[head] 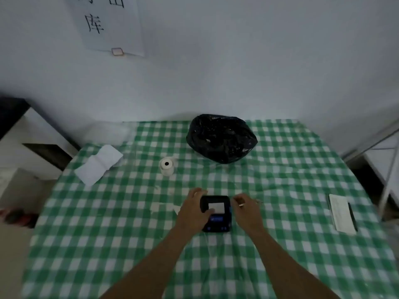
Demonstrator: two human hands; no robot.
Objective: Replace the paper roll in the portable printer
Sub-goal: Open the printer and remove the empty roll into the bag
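A small black portable printer (218, 221) lies on the green checked tablecloth (216, 266) in the middle of the table, with white paper showing in its window and a blue panel near its front. My left hand (194, 210) grips the printer's left side, thumb resting by the paper window. My right hand (246, 210) is at the printer's right side, fingers curled against its edge, a ring on one finger. A white paper roll (166, 166) stands on end farther back to the left, away from both hands.
A black plastic bag (221, 138) sits at the back centre. Loose white paper (98, 164) lies at the back left, small paper scraps (164, 207) left of the printer. A notepad with a pen (342, 213) is at the right. The wall is close behind.
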